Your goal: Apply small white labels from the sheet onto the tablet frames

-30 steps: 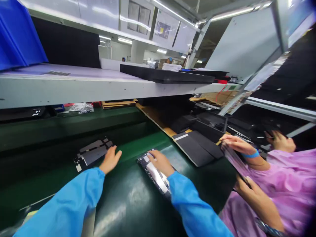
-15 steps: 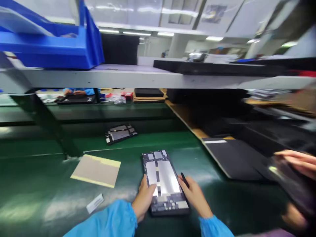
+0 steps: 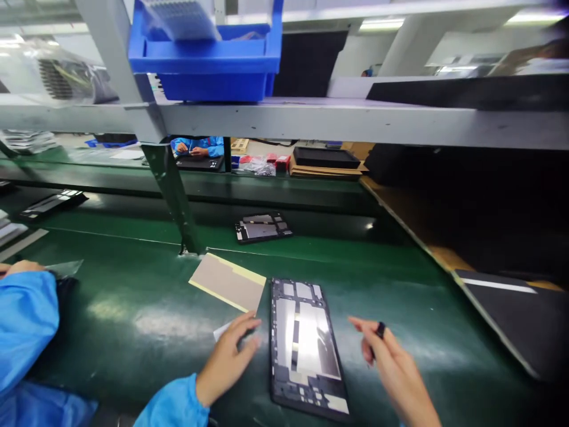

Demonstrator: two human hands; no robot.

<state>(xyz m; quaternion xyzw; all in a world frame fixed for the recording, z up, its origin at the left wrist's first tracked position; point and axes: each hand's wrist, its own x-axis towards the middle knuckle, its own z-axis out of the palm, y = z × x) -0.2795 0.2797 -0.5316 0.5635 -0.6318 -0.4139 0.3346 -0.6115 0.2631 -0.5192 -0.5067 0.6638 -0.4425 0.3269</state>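
An opened tablet (image 3: 284, 341), its silver battery panels and dark circuit parts showing, lies flat on the green bench before me. Just off its left edge is my left hand (image 3: 231, 350), fingers apart and holding nothing. To the right of the tablet, not touching it, my right hand (image 3: 386, 356) is curled with the index finger pointing left. The end of a slim black tool (image 3: 381, 330) sticks up from that hand; the rest is hidden, so its kind is unclear. A white label strip (image 3: 220, 332) lies partly behind my left hand.
A yellow-edged beige sheet (image 3: 229, 281) lies left of the tablet. Another opened tablet (image 3: 263, 227) lies farther back. A shelf (image 3: 320, 124) with a blue bin (image 3: 208, 59) crosses above. A black board (image 3: 498, 320) stands right. A co-worker's blue sleeve (image 3: 26, 326) is at left.
Both hands have let go of the tablet and moved apart to either side, the tablet now lying on the bench. The view has swung left, bringing a co-worker's sleeve into sight.
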